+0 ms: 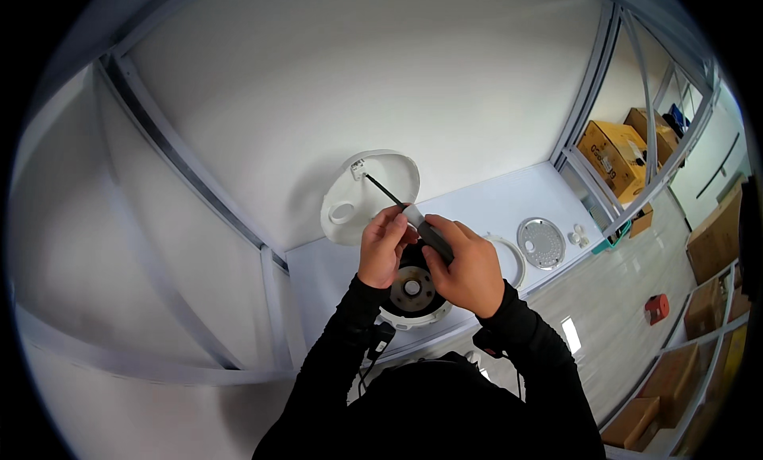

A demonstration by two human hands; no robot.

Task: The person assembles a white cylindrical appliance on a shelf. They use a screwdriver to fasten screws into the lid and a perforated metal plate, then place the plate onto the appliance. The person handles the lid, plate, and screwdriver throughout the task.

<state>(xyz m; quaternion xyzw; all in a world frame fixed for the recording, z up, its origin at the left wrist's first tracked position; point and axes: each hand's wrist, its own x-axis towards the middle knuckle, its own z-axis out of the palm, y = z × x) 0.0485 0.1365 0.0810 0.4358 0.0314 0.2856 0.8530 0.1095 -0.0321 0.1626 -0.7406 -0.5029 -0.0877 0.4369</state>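
My right hand [465, 267] is closed around the dark handle of a screwdriver [434, 242] with a pale collar. The fingers of my left hand [383, 248] are bent around its front end, where the shaft begins. The dark shaft points up and left, and its tip is at a small fitting [358, 170] inside a raised white lid [381, 196]. Beneath my hands stands a round white appliance [409, 325], which looks like a rice cooker. Its dark inside has a metal disc [412, 289] at the bottom. My hands hide part of the appliance and the lid.
On the white bench [469, 197], to the right, lie a white ring [518, 261], a round perforated metal plate [542, 243] and small white parts [579, 237]. Metal frame posts [592, 78] border the bench. Cardboard boxes [616, 158] and a red object [656, 309] are farther right.
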